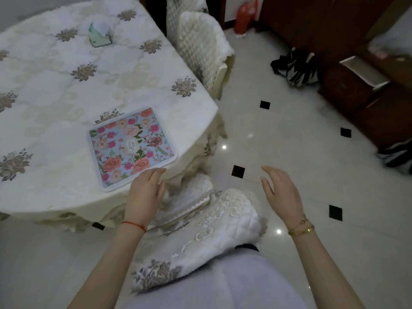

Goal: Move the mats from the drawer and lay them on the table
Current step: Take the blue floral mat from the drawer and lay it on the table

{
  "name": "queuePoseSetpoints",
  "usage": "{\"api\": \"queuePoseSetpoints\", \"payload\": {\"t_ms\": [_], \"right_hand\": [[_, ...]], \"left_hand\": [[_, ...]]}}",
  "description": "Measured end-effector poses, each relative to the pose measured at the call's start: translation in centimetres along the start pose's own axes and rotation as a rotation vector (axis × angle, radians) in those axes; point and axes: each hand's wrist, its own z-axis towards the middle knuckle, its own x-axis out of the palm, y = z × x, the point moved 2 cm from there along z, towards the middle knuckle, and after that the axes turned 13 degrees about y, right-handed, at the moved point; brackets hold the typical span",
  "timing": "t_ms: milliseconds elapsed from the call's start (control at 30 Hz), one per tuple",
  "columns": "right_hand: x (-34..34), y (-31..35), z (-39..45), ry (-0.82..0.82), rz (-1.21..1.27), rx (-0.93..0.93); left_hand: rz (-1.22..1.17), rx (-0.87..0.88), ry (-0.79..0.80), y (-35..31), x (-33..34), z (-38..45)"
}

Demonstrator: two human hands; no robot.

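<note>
Left hand [146, 188]: open, empty, fingers loosely curled, fingertips at the table [55, 85] edge. Floral mat [131, 146] lies flat on the tablecloth just ahead of it, touching or nearly so. Right hand [282, 192]: open, empty, over the floor. Open drawer [365, 72] far beyond the right hand.

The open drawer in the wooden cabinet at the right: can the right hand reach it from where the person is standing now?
Probably not without walking. The drawer is across an open stretch of floor from the right hand, which is empty and hovers near the person's body. Nothing blocks the path; it just looks too far away.
</note>
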Motion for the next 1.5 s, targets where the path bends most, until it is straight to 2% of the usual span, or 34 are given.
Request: {"api": "queuePoseSetpoints", "payload": {"t_ms": [433, 733, 967, 1133, 1300, 1500], "right_hand": [[-13.3, -23.5, -12.6, -0.095, -0.026, 0.285], [-15.7, -32.8, -12.4, -0.150, 0.094, 0.458], [-17.5, -41.0, -5.2, -0.148, 0.109, 0.523], [-23.1, -48.2, 4.9, -0.202, 0.099, 0.560], [-29.1, -54.8, 14.3, -0.301, 0.086, 0.602], [-31.7, -61.8, 21.6, -0.313, 0.110, 0.679]], "left_hand": [[-0.102, 0.144, 0.032, -27.0, 9.0, 4.7], [-0.098, 0.268, 0.091, -37.5, 12.4, 13.8], [-0.100, 0.325, 0.132, -43.5, 16.2, 26.5], [-0.133, 0.370, 0.106, -49.4, 15.7, 39.4], [-0.100, 0.494, 0.130, -55.9, 15.3, 53.0], [-0.092, 0.571, 0.172, -62.9, 16.9, 66.3]]}}
